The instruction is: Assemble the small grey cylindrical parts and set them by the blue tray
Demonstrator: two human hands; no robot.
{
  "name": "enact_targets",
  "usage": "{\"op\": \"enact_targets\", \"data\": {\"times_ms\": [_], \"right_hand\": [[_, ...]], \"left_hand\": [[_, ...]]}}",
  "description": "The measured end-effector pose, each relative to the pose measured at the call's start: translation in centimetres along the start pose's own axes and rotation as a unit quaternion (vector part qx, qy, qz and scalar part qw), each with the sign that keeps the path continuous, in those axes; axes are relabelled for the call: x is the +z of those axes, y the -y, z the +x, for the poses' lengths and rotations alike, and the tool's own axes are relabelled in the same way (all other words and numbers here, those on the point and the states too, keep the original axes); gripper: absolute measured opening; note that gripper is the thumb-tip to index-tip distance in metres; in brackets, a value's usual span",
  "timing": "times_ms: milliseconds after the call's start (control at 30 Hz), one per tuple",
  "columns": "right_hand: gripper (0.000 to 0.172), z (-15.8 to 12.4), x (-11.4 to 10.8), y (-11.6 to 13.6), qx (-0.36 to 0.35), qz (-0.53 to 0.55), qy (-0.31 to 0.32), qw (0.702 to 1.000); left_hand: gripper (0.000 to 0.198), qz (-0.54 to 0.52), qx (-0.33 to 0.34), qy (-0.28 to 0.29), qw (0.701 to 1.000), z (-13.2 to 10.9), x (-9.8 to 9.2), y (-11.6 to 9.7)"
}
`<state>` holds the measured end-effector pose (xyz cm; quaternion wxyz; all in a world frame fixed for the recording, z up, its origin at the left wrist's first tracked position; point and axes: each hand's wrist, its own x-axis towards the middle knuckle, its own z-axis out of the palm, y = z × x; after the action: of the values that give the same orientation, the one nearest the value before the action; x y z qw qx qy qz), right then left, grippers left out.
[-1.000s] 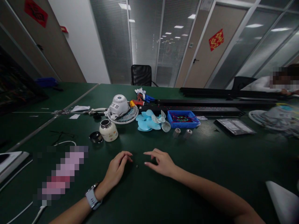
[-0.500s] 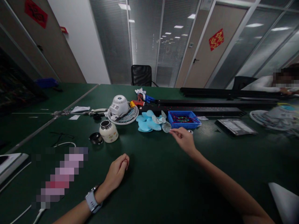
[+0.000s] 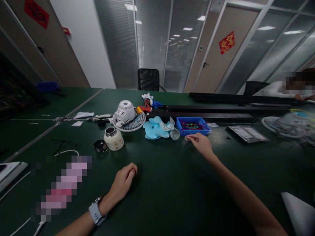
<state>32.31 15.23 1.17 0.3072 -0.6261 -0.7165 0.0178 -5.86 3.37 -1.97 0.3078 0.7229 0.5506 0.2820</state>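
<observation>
My right hand (image 3: 200, 143) pinches a small silvery cylinder (image 3: 186, 141), clear-looking and blurred, between thumb and fingertips just above the dark green table. To its left, apart from it, lie light blue fan blades (image 3: 157, 128) and a smaller clear fan blade set (image 3: 175, 133). Behind my fingers stands a blue tray (image 3: 194, 132) with coloured wires in it. My left hand (image 3: 124, 178) rests on the table in a loose fist, a watch on its wrist; nothing shows in it. The nearest things to it are a cream jar (image 3: 114, 141) and its black lid (image 3: 100, 146).
A white fan body (image 3: 125, 113) rests on a round grille (image 3: 133, 125), with a red power drill (image 3: 147, 106) behind. Long black rails (image 3: 221, 108) stretch across the back. A flat packed panel (image 3: 248, 133) lies right. Another person (image 3: 275, 90) sits at the far right.
My right hand has left the clear fan blade's edge and moved slightly right and nearer. It now holds the small silvery cylinder. My left hand stays nearly still.
</observation>
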Motion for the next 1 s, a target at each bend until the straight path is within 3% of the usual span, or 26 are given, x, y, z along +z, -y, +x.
{"op": "enact_targets", "data": {"times_ms": [133, 300, 367, 467, 600, 700, 800, 900, 1000], "right_hand": [[0.037, -0.9, -0.1, 0.4, -0.006, -0.026, -0.025, 0.999], [0.049, -2.1, -0.6, -1.3, 0.0, -0.071, -0.149, 0.986], [0.057, -1.9, -0.5, -3.0, 0.014, -0.042, -0.127, 0.991], [0.057, -1.6, -0.3, -5.5, 0.066, 0.066, -0.017, 0.996], [0.051, -2.6, -0.3, -6.4, 0.107, 0.143, 0.042, 0.983], [0.054, -4.6, -0.7, -4.4, 0.083, 0.18, 0.092, 0.976], [0.05, -6.8, -0.6, -0.4, 0.004, 0.208, 0.171, 0.963], [0.045, -8.3, 0.8, 4.9, -0.085, 0.23, 0.231, 0.941], [0.043, -8.8, 3.4, 9.8, -0.129, 0.269, 0.248, 0.922]], "left_hand": [[0.027, 0.004, 0.004, 0.002, 1.0, 0.0, -0.1, -0.2], [0.028, 0.011, 0.018, -0.011, 1.0, 0.0, 0.0, -0.3], [0.029, 0.019, 0.031, -0.018, 0.999, 0.0, 0.0, -0.1], [0.029, 0.033, 0.042, -0.024, 0.998, -0.1, 0.2, 0.1], [0.032, 0.047, 0.055, -0.027, 0.997, 0.0, 0.2, 0.2], [0.037, 0.06, 0.095, -0.032, 0.993, 0.0, 0.3, 0.1], [0.039, 0.058, 0.135, -0.04, 0.988, -0.1, 0.6, -0.5], [0.037, -0.002, 0.15, -0.03, 0.988, -0.4, 1.0, -1.9], [0.028, -0.067, 0.14, -0.031, 0.987, -0.7, 1.4, -3.4]]}}
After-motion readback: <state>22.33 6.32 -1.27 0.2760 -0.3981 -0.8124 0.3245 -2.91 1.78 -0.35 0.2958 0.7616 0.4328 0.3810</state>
